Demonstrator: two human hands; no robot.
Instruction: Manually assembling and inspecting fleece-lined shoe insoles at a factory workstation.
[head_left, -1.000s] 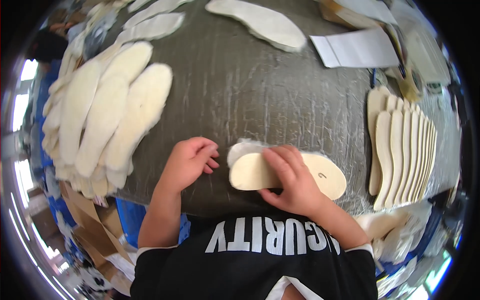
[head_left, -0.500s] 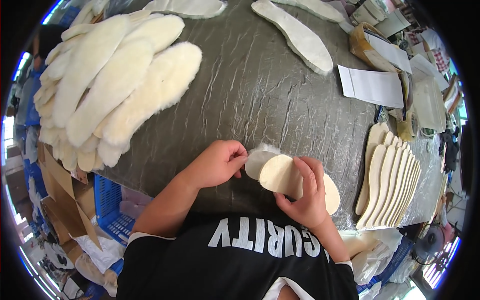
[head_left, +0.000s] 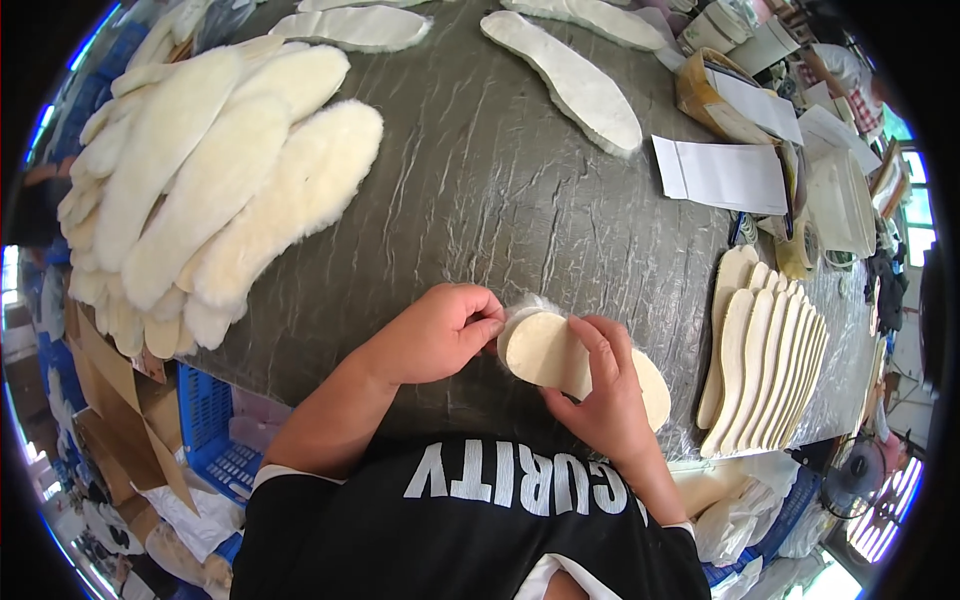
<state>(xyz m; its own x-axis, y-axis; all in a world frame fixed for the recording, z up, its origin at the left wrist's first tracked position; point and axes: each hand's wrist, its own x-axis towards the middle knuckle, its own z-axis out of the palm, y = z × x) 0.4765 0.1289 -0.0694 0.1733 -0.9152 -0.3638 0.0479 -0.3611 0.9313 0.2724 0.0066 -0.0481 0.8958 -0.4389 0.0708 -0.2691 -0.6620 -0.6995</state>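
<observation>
Head view: person at a dark wrinkled table (head_left: 500, 180), both hands on one flat cream insole (head_left: 560, 355) near the table's near edge. Left hand (head_left: 440, 335) is closed, thumb & fingertips pinched onto the rounded heel end, where a bit of fuzzy white lining shows at the rim. Right hand (head_left: 605, 400) lies flat over the insole's middle, fingers spread, pressing down; thumb tucked at the near edge. Can't tell if the right fingers curl under it. Toe end sticks out past the right hand, to its right. Just right of that grip: a fanned row of smooth cream insoles (head_left: 765, 360), overlapping, not touching the held one. Well left & beyond the left hand: a heap of fleecy white insoles (head_left: 210, 180). Farther up, a single fleecy insole (head_left: 570, 75) and white paper sheets (head_left: 720, 175).
</observation>
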